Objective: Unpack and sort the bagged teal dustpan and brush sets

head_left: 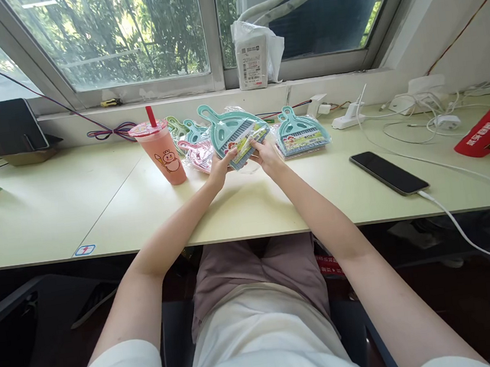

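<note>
Between my two hands I hold a teal mini dustpan and brush set point(238, 128) in clear plastic with a printed label, tilted above the desk. My left hand point(220, 170) grips its lower left edge, thumb on the front. On the lower right side, my right hand point(267, 155) pinches the package. A second teal dustpan set point(302, 132) lies on the desk just right of my right hand. Behind and left of the held package are a pink dustpan set point(198, 153), another teal one point(195, 131) and a green one point(174, 125), partly covered.
A pink drink cup point(165, 154) with a red straw stands left of the packages. To the right lie a phone point(389, 172) on a white cable, a power strip point(347, 117) and a red cup point(482, 133). A tablet point(1, 131) stands far left; a boxed item point(252, 60) rests on the sill.
</note>
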`<state>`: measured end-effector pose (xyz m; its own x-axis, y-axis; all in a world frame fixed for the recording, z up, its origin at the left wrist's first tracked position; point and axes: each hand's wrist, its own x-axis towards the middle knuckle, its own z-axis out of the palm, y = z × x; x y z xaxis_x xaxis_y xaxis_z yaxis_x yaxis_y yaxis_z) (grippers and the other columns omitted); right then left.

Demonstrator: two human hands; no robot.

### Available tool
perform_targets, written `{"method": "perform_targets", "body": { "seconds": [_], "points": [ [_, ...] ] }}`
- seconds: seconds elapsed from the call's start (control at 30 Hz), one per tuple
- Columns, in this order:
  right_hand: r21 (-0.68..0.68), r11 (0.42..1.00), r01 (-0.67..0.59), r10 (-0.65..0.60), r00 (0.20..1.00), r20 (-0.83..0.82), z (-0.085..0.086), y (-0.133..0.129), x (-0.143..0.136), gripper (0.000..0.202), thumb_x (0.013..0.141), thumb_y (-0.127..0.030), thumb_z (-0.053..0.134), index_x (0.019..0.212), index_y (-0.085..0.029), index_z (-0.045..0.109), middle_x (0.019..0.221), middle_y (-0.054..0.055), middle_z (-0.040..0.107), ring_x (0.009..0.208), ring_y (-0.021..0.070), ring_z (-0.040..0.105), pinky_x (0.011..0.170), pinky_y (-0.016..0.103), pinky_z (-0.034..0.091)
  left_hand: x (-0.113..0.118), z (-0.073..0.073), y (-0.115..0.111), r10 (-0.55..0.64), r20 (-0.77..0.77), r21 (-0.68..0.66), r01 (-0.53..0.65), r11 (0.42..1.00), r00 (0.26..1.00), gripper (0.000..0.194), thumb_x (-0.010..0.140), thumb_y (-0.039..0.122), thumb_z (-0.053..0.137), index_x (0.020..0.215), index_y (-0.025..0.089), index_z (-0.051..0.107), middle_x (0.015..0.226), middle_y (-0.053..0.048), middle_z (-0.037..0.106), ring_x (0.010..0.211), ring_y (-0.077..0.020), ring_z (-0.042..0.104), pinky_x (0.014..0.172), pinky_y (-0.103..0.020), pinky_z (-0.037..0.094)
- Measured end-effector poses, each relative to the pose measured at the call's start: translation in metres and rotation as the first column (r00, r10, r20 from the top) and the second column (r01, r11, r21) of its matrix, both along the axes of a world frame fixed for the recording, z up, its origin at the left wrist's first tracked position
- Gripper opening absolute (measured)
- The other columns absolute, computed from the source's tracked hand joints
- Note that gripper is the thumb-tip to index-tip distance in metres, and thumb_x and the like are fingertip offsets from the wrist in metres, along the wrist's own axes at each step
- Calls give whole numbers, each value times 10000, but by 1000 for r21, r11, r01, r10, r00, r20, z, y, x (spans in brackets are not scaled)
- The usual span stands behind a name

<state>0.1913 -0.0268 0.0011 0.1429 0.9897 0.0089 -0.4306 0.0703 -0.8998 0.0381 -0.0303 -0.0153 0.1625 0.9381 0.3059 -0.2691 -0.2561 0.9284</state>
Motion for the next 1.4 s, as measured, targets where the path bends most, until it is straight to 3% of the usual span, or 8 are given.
{"method": "perform_targets", "body": {
  "seconds": [0.23,0.43,0.83,1.1,1.4],
  "points": [
    [12,1000,-27,27,999,42,-6,5,2,272,808,-90,761,937,-233,568,923,-22,720,1001,165,739,945,370,655,-1,1,0,18,23,-6,-18,1000,1000,649,689,446,866,1232,227,584,1044,-47,737,879,-221,742,798,-436,671],
    [15,996,87,-88,994,59,-11,7,-2,380,735,-151,839,1003,-242,585,1013,-6,737,1043,181,722,907,370,663,1,0,-4,-14,-44,20,15,1000,999,581,674,472,874,1118,222,595,1065,-64,733,862,-240,745,779,-474,658],
    [-36,991,129,-125,988,91,-12,2,-2,335,782,-132,781,1010,-245,564,1079,4,740,1016,159,712,923,380,653,2,-5,2,-9,-86,-21,7,1000,996,496,674,357,817,1095,211,599,1040,-73,748,811,-263,759,801,-524,659],
    [-10,1000,11,-11,999,46,-4,3,2,164,878,-142,598,1001,-248,578,1018,-19,740,977,147,731,965,385,637,1,-3,2,33,14,-25,-32,999,999,626,682,294,802,1244,257,531,1186,-73,729,1034,-285,743,877,-527,665],
    [-39,995,88,-88,996,4,-6,3,-1,90,916,-180,603,986,-234,590,979,0,737,945,157,734,935,369,642,3,-3,-1,3,-7,-7,-3,1000,1000,624,694,324,821,1246,242,542,1187,-80,735,963,-263,751,835,-495,672]
  ]
}}
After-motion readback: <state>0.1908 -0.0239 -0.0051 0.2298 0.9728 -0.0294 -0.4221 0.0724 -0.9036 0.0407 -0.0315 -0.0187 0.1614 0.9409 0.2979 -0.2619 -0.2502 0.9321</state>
